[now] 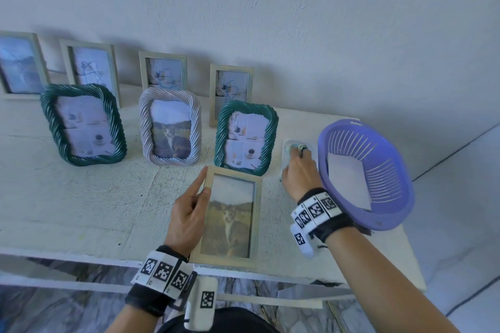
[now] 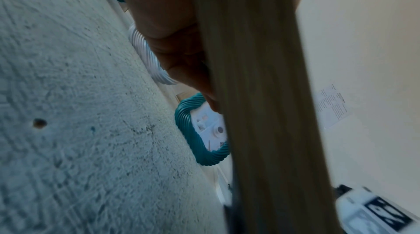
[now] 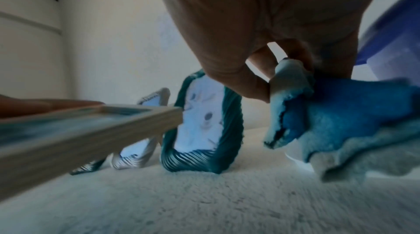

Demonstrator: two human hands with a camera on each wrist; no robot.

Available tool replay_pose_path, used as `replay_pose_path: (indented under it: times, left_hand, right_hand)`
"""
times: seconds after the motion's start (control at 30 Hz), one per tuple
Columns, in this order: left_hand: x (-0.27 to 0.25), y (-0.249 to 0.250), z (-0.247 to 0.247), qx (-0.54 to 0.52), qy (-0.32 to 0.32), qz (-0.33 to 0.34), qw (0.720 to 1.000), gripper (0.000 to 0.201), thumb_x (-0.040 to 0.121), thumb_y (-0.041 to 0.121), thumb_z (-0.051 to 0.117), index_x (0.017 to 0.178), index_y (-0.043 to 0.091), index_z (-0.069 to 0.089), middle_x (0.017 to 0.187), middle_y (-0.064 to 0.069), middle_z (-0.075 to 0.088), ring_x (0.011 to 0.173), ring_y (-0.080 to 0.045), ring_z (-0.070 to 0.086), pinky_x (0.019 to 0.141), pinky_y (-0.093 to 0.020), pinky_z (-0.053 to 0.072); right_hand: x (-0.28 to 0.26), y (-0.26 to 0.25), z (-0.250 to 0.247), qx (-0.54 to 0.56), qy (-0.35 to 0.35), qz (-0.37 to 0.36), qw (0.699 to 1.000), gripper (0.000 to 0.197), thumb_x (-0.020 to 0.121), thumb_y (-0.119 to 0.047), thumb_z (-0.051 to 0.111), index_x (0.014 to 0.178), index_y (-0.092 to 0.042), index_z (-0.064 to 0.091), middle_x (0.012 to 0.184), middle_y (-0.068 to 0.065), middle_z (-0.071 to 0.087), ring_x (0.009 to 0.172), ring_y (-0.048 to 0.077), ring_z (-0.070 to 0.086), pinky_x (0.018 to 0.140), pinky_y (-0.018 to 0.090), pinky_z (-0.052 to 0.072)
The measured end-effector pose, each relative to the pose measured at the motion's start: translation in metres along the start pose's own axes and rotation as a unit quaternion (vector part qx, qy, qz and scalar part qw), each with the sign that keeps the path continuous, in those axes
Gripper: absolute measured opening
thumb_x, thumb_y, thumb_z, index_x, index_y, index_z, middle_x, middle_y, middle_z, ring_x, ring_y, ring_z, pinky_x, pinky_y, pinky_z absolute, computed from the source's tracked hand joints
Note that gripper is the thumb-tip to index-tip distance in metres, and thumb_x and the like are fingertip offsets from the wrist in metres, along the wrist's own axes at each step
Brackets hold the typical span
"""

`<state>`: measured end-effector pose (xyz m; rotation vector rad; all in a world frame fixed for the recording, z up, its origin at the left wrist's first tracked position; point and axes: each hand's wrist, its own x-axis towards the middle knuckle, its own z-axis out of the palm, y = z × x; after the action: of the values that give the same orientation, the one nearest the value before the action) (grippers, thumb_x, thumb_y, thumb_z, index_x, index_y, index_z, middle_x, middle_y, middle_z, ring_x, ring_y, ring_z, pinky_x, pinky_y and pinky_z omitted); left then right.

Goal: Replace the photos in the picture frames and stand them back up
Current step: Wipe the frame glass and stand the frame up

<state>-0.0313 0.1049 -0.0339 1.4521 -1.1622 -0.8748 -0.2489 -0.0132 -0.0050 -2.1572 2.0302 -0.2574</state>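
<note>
The left hand (image 1: 189,213) grips the wooden frame (image 1: 230,216) (cat photo inside) by its edge; right of that frame, the right hand (image 1: 299,170) pinches a blue cloth (image 3: 341,121).

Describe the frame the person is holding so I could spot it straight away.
Start at the white table and go to its near edge. The plain pale wooden frame held by the left hand shows a cat photo. The other cat picture stands in a twisted rope-like white frame.

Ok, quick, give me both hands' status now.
Left hand: grips the wooden frame by its left edge.
Right hand: pinches the blue cloth on the table.
</note>
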Motion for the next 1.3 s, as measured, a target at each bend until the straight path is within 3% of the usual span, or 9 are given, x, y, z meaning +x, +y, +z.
replay_pose_path:
  times: [0.3,0.47,0.6,0.73,0.87,1.03,1.17,1.23,1.3]
  left_hand:
    - [-0.001,-0.005,-0.001,-0.013,0.005,-0.004,1.0,0.045,0.102,0.012,0.045,0.144,0.03,0.042,0.054,0.014,0.019,0.049,-0.007,0.02,0.045,-0.017,0.021]
    - [0.003,-0.003,-0.002,-0.026,0.013,-0.003,1.0,0.045,0.102,0.014,0.045,0.141,0.035,0.041,0.052,0.013,0.02,0.049,-0.006,0.021,0.045,-0.017,0.021]
    - [0.006,0.001,0.0,-0.04,0.019,-0.002,0.999,0.041,0.102,0.018,0.045,0.138,0.039,0.045,0.053,0.005,0.026,0.049,-0.01,0.024,0.047,-0.021,0.023]
    - [0.008,0.003,0.003,-0.076,0.022,-0.013,0.997,0.022,0.101,0.028,0.048,0.122,0.034,0.05,0.064,-0.013,0.043,0.054,-0.02,0.035,0.054,-0.032,0.031]
    - [0.01,0.011,0.011,-0.11,0.03,-0.041,0.993,0.017,0.1,0.021,0.051,0.117,0.024,0.05,0.063,-0.003,0.056,0.055,-0.017,0.048,0.056,-0.033,0.041]
    - [0.007,0.023,0.016,-0.108,-0.093,-0.108,0.984,0.065,0.083,0.057,0.063,0.137,0.03,0.038,0.122,0.008,0.059,0.098,0.0,0.061,0.082,-0.02,0.049]
    - [0.004,0.029,0.023,-0.151,-0.191,-0.125,0.962,0.069,0.074,0.069,0.063,0.134,0.042,0.043,0.126,0.013,0.061,0.113,-0.001,0.061,0.093,-0.024,0.05]
    - [0.001,0.03,0.026,-0.191,-0.23,-0.145,0.943,0.079,0.073,0.074,0.062,0.136,0.028,0.048,0.128,-0.007,0.063,0.12,-0.023,0.06,0.099,-0.05,0.049]
    - [-0.002,0.034,0.027,-0.272,-0.231,-0.186,0.916,0.092,0.068,0.073,0.069,0.133,0.011,0.049,0.127,-0.019,0.062,0.12,-0.033,0.06,0.097,-0.052,0.05]
  right_hand:
    - [0.037,0.007,0.024,-0.007,-0.07,0.108,0.992,0.051,0.089,-0.009,0.052,0.136,-0.001,0.034,0.137,0.029,0.036,0.118,0.043,0.048,0.099,0.041,0.04]
    - [0.008,0.005,0.017,-0.012,0.002,0.039,0.999,0.047,0.093,-0.015,0.047,0.138,-0.008,0.039,0.144,0.028,0.029,0.129,0.044,0.034,0.109,0.045,0.031]
    - [-0.034,-0.002,0.002,0.158,0.028,-0.037,0.986,0.033,0.098,-0.016,0.046,0.128,-0.005,0.055,0.126,0.014,0.055,0.113,0.03,0.054,0.097,0.041,0.046]
    - [-0.073,-0.011,-0.003,0.49,-0.164,0.059,0.854,0.026,0.101,-0.024,0.046,0.113,-0.007,0.063,0.094,0.012,0.067,0.086,0.028,0.067,0.086,0.05,0.053]
    - [-0.09,-0.016,-0.002,0.583,-0.182,0.09,0.787,0.025,0.102,-0.02,0.045,0.098,-0.007,0.066,0.088,0.012,0.067,0.079,0.025,0.065,0.068,0.038,0.054]
    - [-0.101,-0.026,-0.019,0.693,-0.17,0.076,0.696,0.031,0.102,-0.011,0.036,0.112,-0.014,0.065,0.089,0.012,0.066,0.073,0.023,0.062,0.057,0.034,0.052]
    - [-0.114,-0.042,-0.02,0.631,-0.145,-0.034,0.761,0.036,0.097,0.001,0.041,0.123,-0.016,0.06,0.103,0.012,0.067,0.083,0.025,0.067,0.064,0.043,0.057]
    - [-0.119,-0.05,-0.017,0.564,-0.11,-0.09,0.813,0.035,0.095,-0.005,0.053,0.124,-0.024,0.058,0.101,0.001,0.065,0.084,0.018,0.067,0.067,0.041,0.059]
    - [-0.12,-0.053,-0.011,0.509,-0.073,-0.122,0.849,0.037,0.093,-0.014,0.062,0.126,-0.029,0.055,0.103,-0.008,0.062,0.091,0.015,0.064,0.073,0.029,0.056]
